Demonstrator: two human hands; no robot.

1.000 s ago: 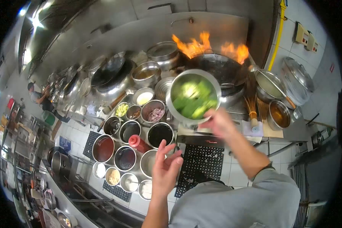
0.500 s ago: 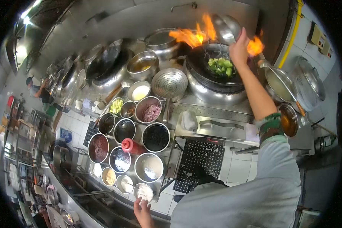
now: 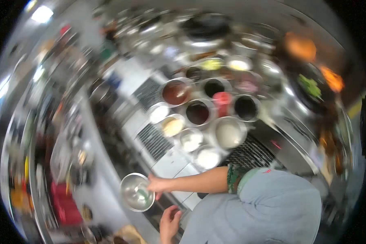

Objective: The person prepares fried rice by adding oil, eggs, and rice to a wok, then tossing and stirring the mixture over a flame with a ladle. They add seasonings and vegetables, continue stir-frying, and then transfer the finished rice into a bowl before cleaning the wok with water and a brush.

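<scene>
A round steel bowl (image 3: pixel 131 197) is gripped at its right rim by my right hand (image 3: pixel 159 185), whose arm reaches left across my body. The bowl is tilted toward the camera at the edge of the left counter (image 3: pixel 102 173). A faint greenish patch shows inside it, too blurred to make out. My left hand (image 3: pixel 170 223) hangs at the bottom, just right of the bowl, fingers loosely curled and apart, with nothing visible in them. Chopped green vegetables (image 3: pixel 310 86) lie in the black wok (image 3: pixel 303 99) at the upper right, with orange flames (image 3: pixel 301 46) beside it.
Several steel pots of sauces and ingredients stand mid-view, with a red squeeze bottle (image 3: pixel 222 102) among them. More woks (image 3: pixel 205 26) line the stove at the back. A red container (image 3: pixel 65 203) sits at the lower left. Black mats (image 3: pixel 252 156) lie on the tiled floor.
My right hand has carried the steel bowl from above the wok to the left counter. My left hand has left the white-filled pot. The view has swung left and blurred.
</scene>
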